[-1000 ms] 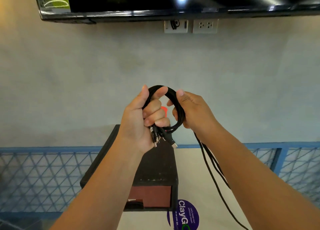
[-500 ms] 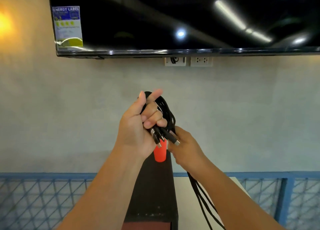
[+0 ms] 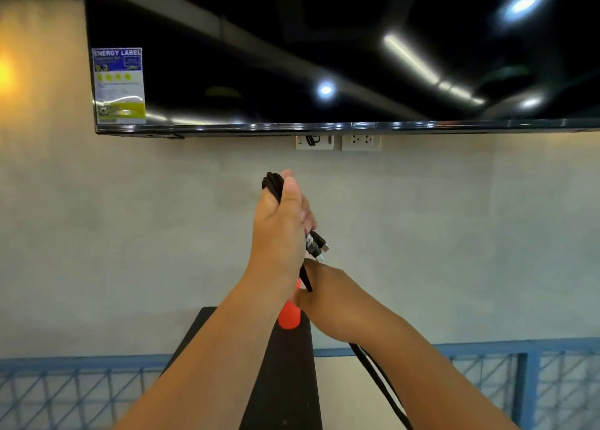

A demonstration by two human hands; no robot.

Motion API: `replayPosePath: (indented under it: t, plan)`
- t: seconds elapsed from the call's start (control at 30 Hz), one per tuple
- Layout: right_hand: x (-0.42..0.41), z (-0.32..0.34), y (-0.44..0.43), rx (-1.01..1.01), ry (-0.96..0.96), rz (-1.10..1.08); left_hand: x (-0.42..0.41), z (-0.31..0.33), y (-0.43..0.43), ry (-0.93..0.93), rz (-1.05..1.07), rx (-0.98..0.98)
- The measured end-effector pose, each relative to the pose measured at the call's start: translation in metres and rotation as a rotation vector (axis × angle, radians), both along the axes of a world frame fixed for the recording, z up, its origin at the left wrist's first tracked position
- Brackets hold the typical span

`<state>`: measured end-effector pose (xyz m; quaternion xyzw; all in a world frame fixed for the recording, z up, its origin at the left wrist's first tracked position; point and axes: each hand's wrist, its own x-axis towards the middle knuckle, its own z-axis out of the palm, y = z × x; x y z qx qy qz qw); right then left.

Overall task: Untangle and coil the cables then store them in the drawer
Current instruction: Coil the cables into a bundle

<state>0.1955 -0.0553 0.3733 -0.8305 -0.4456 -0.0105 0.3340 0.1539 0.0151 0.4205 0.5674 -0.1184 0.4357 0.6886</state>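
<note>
I've got the coil (image 3: 272,183) clamped in my left hand (image 3: 281,231), held up in front of the wall, thumb over the top loops and the plugs (image 3: 316,244) sticking out below my fingers. My right hand (image 3: 328,303) sits just under it, closed round the loose strands (image 3: 378,377) that trail down to the right and out of view. To wind this turn well, I'd keep the left grip firm so the finished loops don't spring apart, let the strands slide through the right with light tension, and lay each new loop the same size beside the last. Watch that the strands stay parallel; a twist here would kink the coil. The drawer isn't visible, only the black box (image 3: 285,381) top below
</note>
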Motion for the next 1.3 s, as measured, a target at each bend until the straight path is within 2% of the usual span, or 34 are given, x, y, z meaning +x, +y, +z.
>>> replayPosePath:
  t: [0.2, 0.4, 0.47, 0.6, 0.63, 0.7, 0.83, 0.97, 1.1, 1.17, 1.3]
  plan:
    - [-0.004, -0.002, -0.009, -0.102, -0.037, -0.055, 0.01, -0.015, 0.012, 0.095, 0.172, 0.183]
    - [-0.011, -0.007, -0.009, -0.109, 0.018, -0.04, 0.013, -0.024, 0.025, 0.148, 0.28, 0.215]
    - [-0.014, -0.004, -0.013, -0.138, 0.015, -0.025, 0.014, -0.028, 0.032, 0.197, 0.369, 0.364]
    - [-0.016, 0.004, -0.024, -0.142, -0.076, -0.014, 0.014, -0.042, 0.042, 0.377, 0.472, 0.824]
    - [-0.017, 0.006, -0.026, -0.12, -0.098, -0.021, 0.015, -0.046, 0.044, 0.447, 0.44, 0.867]
    - [-0.015, 0.009, -0.029, -0.054, -0.143, -0.043, 0.014, -0.053, 0.048, 0.594, 0.291, 0.822]
    - [-0.007, 0.013, -0.035, 0.112, -0.172, -0.03, -0.007, -0.053, 0.042, 0.752, -0.187, 0.638]
    - [-0.002, 0.014, -0.037, 0.237, -0.158, 0.0, -0.021, -0.052, 0.043, 0.682, -0.64, 0.487]
    - [0.004, 0.015, -0.036, 0.33, -0.127, 0.053, -0.026, -0.047, 0.046, 0.642, -0.709, 0.473]
    - [0.007, 0.017, -0.035, 0.348, -0.121, 0.083, -0.026, -0.048, 0.048, 0.611, -0.766, 0.399]
    - [0.01, 0.009, -0.033, 0.322, 0.047, 0.181, -0.023, -0.047, 0.053, 0.48, -0.941, 0.204]
